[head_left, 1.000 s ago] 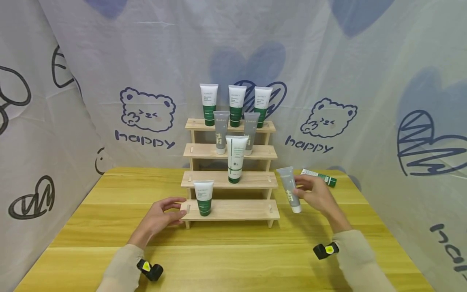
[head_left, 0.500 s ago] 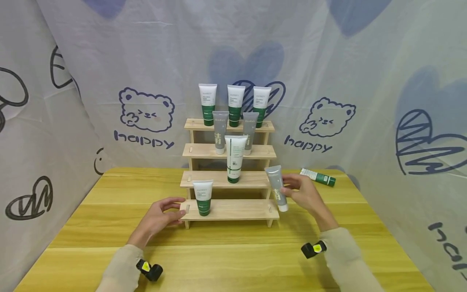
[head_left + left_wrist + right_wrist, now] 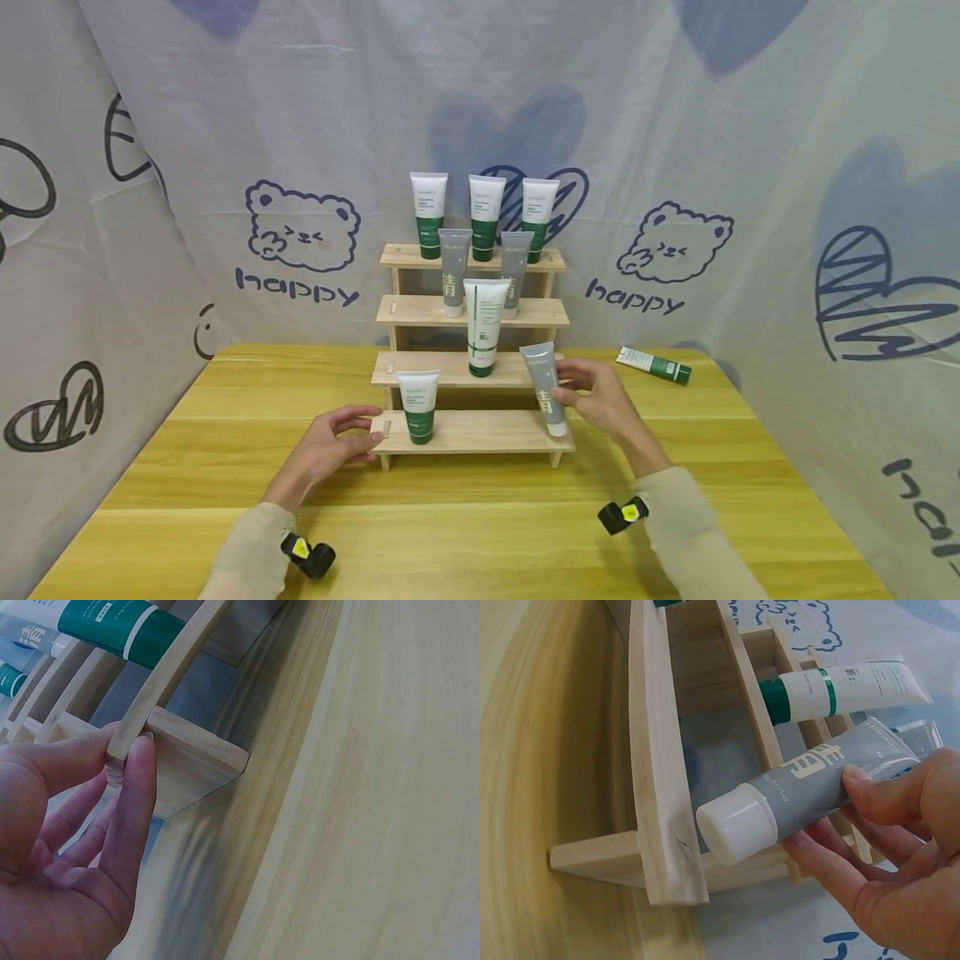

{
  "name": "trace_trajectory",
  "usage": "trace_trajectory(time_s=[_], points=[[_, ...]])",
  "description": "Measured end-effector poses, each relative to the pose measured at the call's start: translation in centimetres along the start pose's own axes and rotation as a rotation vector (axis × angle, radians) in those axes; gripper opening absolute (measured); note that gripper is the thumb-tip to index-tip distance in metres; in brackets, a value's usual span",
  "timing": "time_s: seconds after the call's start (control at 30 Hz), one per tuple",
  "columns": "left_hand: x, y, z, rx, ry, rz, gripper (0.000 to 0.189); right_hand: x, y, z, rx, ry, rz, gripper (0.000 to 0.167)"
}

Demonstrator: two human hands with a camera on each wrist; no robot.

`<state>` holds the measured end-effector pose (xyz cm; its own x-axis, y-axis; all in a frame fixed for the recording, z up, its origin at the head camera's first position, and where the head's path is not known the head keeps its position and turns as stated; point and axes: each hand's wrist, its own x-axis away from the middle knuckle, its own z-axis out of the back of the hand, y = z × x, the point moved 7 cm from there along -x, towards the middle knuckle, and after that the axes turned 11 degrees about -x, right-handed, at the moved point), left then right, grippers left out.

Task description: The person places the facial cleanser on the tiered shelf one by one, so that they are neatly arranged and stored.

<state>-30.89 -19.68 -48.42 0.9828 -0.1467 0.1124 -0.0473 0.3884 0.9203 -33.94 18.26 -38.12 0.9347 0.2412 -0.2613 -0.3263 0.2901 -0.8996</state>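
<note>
My right hand [image 3: 600, 398] holds a grey squeeze tube [image 3: 817, 776] between thumb and fingers. The tube tilts, white cap down, at the right end of the bottom step; in the right wrist view the cap looks apart from the board. With thumb and finger, my left hand [image 3: 82, 817] pinches the left end of the bottom step of a wooden tiered display stand [image 3: 480, 429]. On that step, near the left hand, a small white-and-green tube [image 3: 420, 408] stands upright on its cap. A taller white tube [image 3: 485, 327] stands one step higher.
Two grey tubes, one of them the left grey tube [image 3: 453, 271], stand on the third step. Three white-and-green tubes, including the middle top tube [image 3: 486, 217], stand on the top step. Another green-capped tube [image 3: 654, 365] lies on the wooden table [image 3: 465, 533] at the right. A printed curtain hangs behind.
My right hand has carried the grey tube leftward, from beside the stand to the right end of the bottom step. My left hand has stayed at the stand's left end.
</note>
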Motion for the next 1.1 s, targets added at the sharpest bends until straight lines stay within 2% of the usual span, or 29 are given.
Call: trace_trajectory(time_s=[0.23,0.53,1.1], points=[[0.0,-0.1,0.0,0.002,0.002,0.004,0.057,-0.3,0.1,-0.8,-0.029,-0.006,-0.021,0.040],[0.0,-0.1,0.0,-0.003,0.000,0.006,0.057,-0.6,-0.4,-2.2,-0.062,-0.024,0.044,0.039],[0.1,-0.1,0.0,0.003,0.001,0.007,0.056,-0.7,-0.8,-5.2,-0.111,-0.051,0.072,0.037]])
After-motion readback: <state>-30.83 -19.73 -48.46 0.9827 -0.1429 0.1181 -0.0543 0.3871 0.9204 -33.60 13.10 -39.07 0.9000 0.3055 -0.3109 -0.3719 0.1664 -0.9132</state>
